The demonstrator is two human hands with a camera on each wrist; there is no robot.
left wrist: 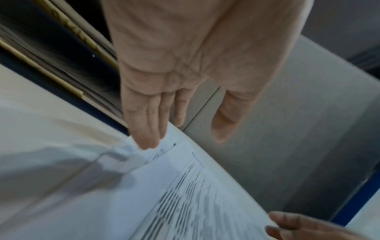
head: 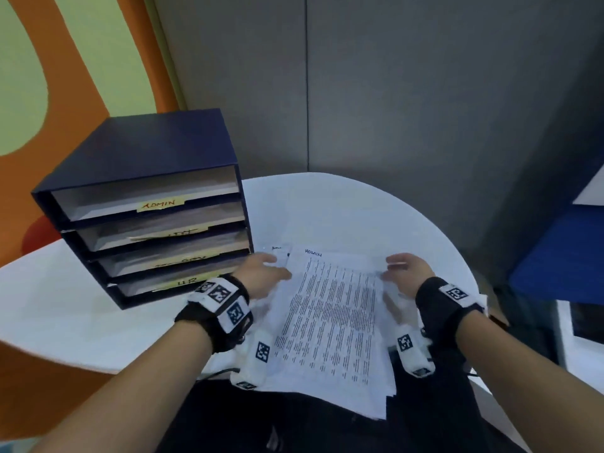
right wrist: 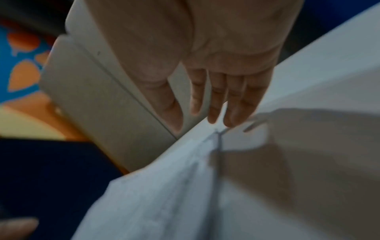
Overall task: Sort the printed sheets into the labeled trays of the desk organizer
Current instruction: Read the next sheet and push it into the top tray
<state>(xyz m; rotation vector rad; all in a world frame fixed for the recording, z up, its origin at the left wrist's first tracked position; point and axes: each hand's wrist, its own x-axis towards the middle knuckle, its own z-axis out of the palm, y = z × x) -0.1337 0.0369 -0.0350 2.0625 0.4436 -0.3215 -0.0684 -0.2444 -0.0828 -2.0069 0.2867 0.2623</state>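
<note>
A stack of printed sheets [head: 330,322] lies on the white round table [head: 343,207], its near end hanging over the table edge. The top sheet is headed ADMIN. The dark blue desk organizer [head: 147,152] stands to the left with stacked trays; the top label reads ADMIN [head: 160,204], the bottom one HR [head: 186,282], and the middle labels are blurred. My left hand [head: 264,273] touches the stack's far left corner with straight fingers [left wrist: 146,142], thumb apart. My right hand [head: 405,268] touches the far right edge of the sheets [right wrist: 164,203], fingertips [right wrist: 228,123] straight.
A grey partition wall [head: 392,93] rises just behind the table. A blue cabinet [head: 562,256] stands at the right. The organizer's open fronts face me, close to my left wrist. My dark lap fills the space below the table's near edge.
</note>
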